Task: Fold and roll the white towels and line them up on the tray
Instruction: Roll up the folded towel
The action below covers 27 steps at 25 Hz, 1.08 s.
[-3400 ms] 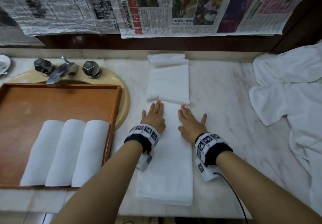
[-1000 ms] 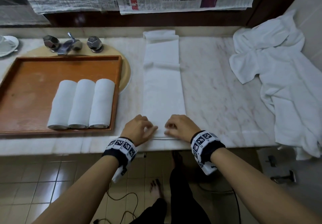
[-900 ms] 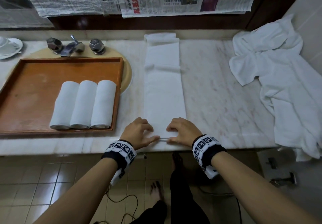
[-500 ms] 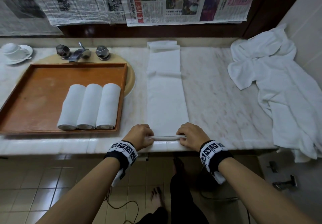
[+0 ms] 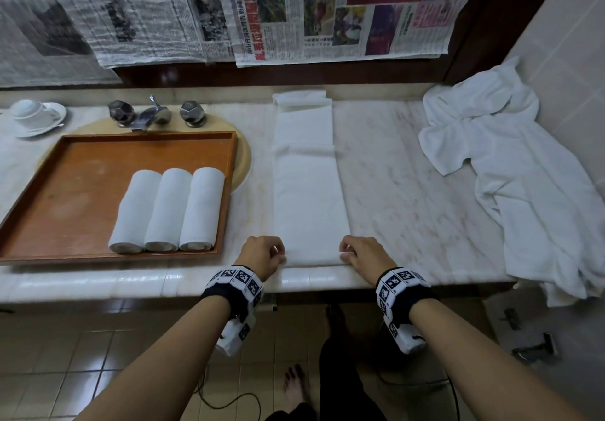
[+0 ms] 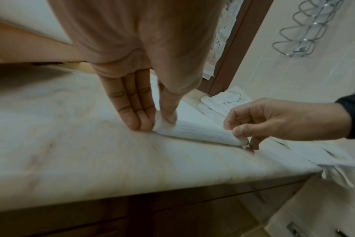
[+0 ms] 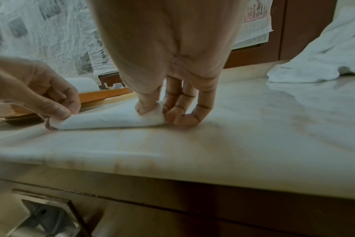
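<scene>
A long folded white towel (image 5: 307,185) lies in a strip on the marble counter, running from the back wall to the front edge. Its near end is turned up into a small first roll (image 6: 195,131) (image 7: 111,120). My left hand (image 5: 262,255) (image 6: 154,123) pinches the roll's left end between thumb and fingers. My right hand (image 5: 361,255) (image 7: 162,112) pinches its right end the same way. Three rolled white towels (image 5: 168,209) lie side by side in the wooden tray (image 5: 65,191) at the left.
A heap of loose white towels (image 5: 523,172) covers the counter's right end. Behind the tray stand the tap (image 5: 154,114) and a cup on a saucer (image 5: 32,118); the tray sits over the basin. Newspapers (image 5: 294,11) hang on the wall. The counter's front edge (image 5: 131,285) runs just below my hands.
After smoothing the strip with flat palms, both hands came back to its near end and pinched it. The end has since curled into a short roll, and my hands have spread to its two ends.
</scene>
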Available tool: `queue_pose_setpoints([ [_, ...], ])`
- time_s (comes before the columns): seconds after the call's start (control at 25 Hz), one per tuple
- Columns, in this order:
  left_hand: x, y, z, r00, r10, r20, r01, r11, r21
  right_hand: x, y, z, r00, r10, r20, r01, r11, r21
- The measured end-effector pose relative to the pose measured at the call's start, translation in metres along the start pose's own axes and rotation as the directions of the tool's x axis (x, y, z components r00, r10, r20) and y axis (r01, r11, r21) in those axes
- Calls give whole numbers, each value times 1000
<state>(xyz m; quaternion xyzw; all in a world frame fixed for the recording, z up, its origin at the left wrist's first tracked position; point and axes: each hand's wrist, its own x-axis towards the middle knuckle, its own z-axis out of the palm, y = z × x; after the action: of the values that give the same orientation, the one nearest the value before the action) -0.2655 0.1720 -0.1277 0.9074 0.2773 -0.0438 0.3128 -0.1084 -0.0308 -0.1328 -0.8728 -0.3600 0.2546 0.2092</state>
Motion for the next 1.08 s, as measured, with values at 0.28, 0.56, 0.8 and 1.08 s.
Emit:
queue_pose_setpoints([
  [0.28,4,7,2,998,-62,-11,63,994,84,5,-5,7,993,58,-105,-70,992,-106],
  [0.56,5,18,18,992,113,59,-126,931,344,2,-3,27,971,-199,-133,160,952,-259],
  [0.8,1,19,18,990,120,71,-138,914,382,-3,-13,13,980,-199,1,185,914,-362],
  [1.08,4,24,13,984,165,69,-177,839,515,6,-11,3,987,-158,34,158,901,-404],
])
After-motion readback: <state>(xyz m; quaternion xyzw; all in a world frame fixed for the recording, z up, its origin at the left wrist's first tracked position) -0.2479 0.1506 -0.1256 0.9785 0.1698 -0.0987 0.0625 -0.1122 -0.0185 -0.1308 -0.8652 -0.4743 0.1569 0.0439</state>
